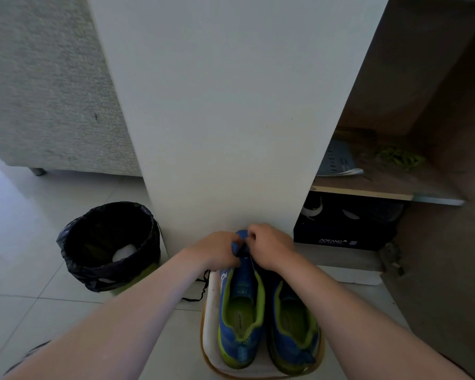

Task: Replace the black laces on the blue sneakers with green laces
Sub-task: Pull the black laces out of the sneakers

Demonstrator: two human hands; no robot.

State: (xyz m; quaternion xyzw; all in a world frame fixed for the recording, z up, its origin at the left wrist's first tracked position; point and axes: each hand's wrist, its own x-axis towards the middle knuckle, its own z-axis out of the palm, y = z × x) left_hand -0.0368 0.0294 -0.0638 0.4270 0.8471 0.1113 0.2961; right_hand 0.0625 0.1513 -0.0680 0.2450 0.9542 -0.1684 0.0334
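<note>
Pinching is what my fingers are doing. The right hand (269, 245) has thumb and fingertips closed together on the black lace (243, 252) at the toe end of the lacing. The left hand (220, 249) is curled round the forepart of the left sneaker (242, 305) to steady it, though I can't tell whether it grips lace as well. A loose tail of that lace lies on the floor beside the white tray (210, 325), which holds both shoes; the right sneaker (294, 325) sits touching its mate.

I judge this to be the unlacing step, near the last eyelets of the first shoe. Next I must draw the lace free without dragging the shoe off the tray, then reach well away to the green laces (401, 157) on the cabinet shelf (368, 192).
</note>
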